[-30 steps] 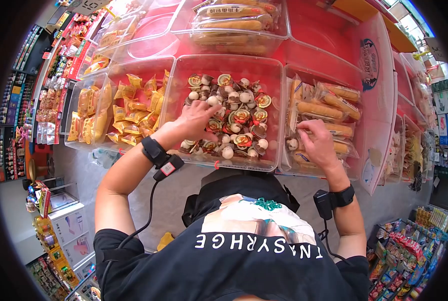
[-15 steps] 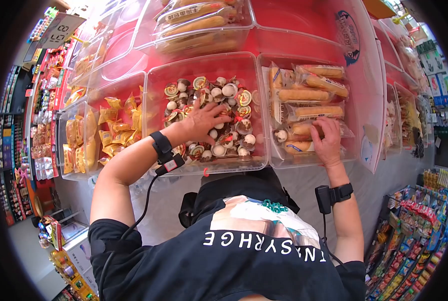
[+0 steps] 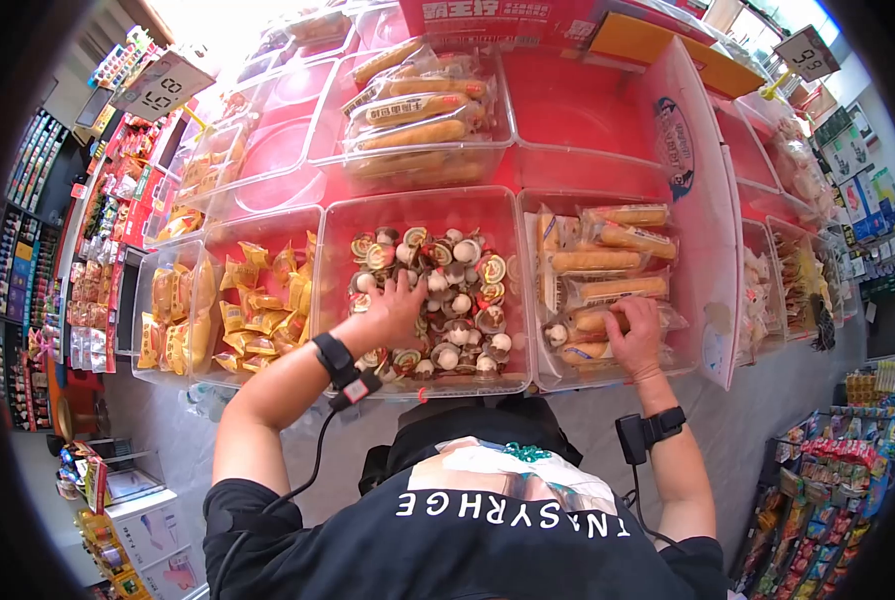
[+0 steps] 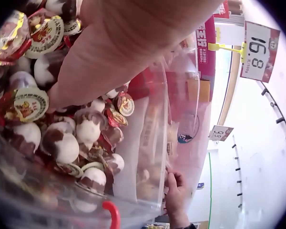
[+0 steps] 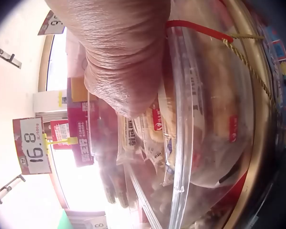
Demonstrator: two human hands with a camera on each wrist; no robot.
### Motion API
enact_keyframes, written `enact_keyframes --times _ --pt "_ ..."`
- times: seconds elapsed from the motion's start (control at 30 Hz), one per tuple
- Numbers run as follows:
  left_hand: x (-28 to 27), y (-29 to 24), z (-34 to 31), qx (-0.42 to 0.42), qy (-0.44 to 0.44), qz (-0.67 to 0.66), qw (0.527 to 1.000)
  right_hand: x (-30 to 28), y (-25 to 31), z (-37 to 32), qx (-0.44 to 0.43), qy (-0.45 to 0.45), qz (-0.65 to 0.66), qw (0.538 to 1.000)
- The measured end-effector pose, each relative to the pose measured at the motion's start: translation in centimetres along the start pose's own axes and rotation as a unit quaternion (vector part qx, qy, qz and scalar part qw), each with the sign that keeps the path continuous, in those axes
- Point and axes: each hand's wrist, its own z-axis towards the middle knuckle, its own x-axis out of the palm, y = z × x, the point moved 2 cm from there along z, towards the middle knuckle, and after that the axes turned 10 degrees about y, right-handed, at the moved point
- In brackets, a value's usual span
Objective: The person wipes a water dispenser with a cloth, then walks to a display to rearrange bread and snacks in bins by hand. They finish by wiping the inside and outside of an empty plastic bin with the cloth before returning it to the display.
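In the head view, my left hand point(image 3: 395, 308) reaches into the middle clear bin point(image 3: 422, 204), its fingers spread over a heap of chocolate-and-white snack cups point(image 3: 457, 335) with round printed lids. In the left wrist view those cups point(image 4: 62, 143) lie close around the hand, and its fingertips are hidden. My right hand point(image 3: 635, 338) is over the front of the right bin, loosely bent at the wrapped bread sticks point(image 3: 592, 262). One loose snack cup point(image 3: 555, 333) lies left of it among the bread. In the right wrist view, bread wrappers point(image 5: 155, 119) show below that hand.
Yellow-wrapped snacks point(image 3: 262, 300) fill a bin on the left. More bread sticks point(image 3: 422, 110) stand in a raised bin behind. A tall white divider point(image 3: 702, 200) borders the right bin. Price signs point(image 3: 162, 85) stick up at the back, and shop shelves point(image 3: 817, 490) are at the lower right.
The head view has shifted, so the bins sit lower than half a second ago. My left hand has moved toward the left part of the snack cups. My right hand stays over the bread.
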Motion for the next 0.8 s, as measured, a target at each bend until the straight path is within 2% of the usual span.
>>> enact_keyframes --times 0.13,0.17,0.2,0.27,0.33,0.4,0.43,0.47,0.5,0.53,0.57,0.6,0.63,0.7,0.73,0.8 --pt "1.8 -0.5 0.1 0.125 -0.092 -0.039 0.987 0.2 -0.2 0.1 0.0 -0.011 0.009 1.0" --pt "0.6 -0.7 -0.2 0.139 -0.082 -0.057 0.985 0.3 -0.4 0.1 -0.002 -0.02 0.01 1.0" --pt "0.5 -0.2 0.5 0.123 -0.062 -0.111 0.984 0.3 -0.5 0.0 -0.002 -0.018 0.01 1.0" --pt "1.1 1.0 1.7 0.085 -0.088 -0.146 0.982 0.4 -0.7 -0.1 -0.004 -0.029 0.013 0.999" --pt "1.4 2.1 3.0 0.068 -0.06 -0.229 0.969 0.8 -1.1 -0.3 0.002 -0.037 0.031 0.999" --pt "0.1 1.5 2.7 0.007 -0.011 -0.179 0.984 0.9 -1.4 -0.6 0.01 -0.018 0.059 0.998" --pt "0.4 2.1 3.3 0.042 -0.028 -0.127 0.991 0.7 -1.6 -0.6 0.006 -0.008 0.072 0.997" --pt "-1.5 0.6 2.0 -0.006 -0.01 -0.088 0.996 0.2 -1.4 -0.6 -0.019 0.002 0.097 0.995" --pt "-1.5 0.7 1.6 -0.005 -0.077 -0.085 0.993 -0.5 -1.3 -0.5 -0.045 0.011 0.124 0.991" --pt "-1.8 0.8 1.6 -0.028 -0.069 -0.113 0.991 -1.4 -1.1 -0.9 -0.053 0.0 0.139 0.989" --pt "-1.2 1.7 2.1 -0.071 -0.097 -0.101 0.988 -2.6 -1.0 -1.5 -0.062 -0.01 0.155 0.986" --pt "-0.6 3.0 3.2 -0.104 -0.075 -0.104 0.986 -4.1 -1.1 -2.4 -0.056 -0.008 0.171 0.984" --pt "-1.7 1.7 2.0 -0.106 -0.068 -0.117 0.985 -5.7 -1.2 -3.4 -0.051 -0.005 0.188 0.981" --pt "-2.6 0.5 1.1 -0.187 -0.024 -0.057 0.98 -9.0 -2.1 -5.7 -0.057 -0.002 0.184 0.981" --pt "-3.0 -1.2 -0.3 -0.2 -0.099 -0.057 0.973 -10.6 -3.4 -7.1 -0.05 -0.016 0.173 0.983" --pt "-2.0 0.9 1.3 -0.252 -0.151 -0.098 0.951 -14.0 -6.4 -10.0 -0.047 -0.041 0.154 0.986"
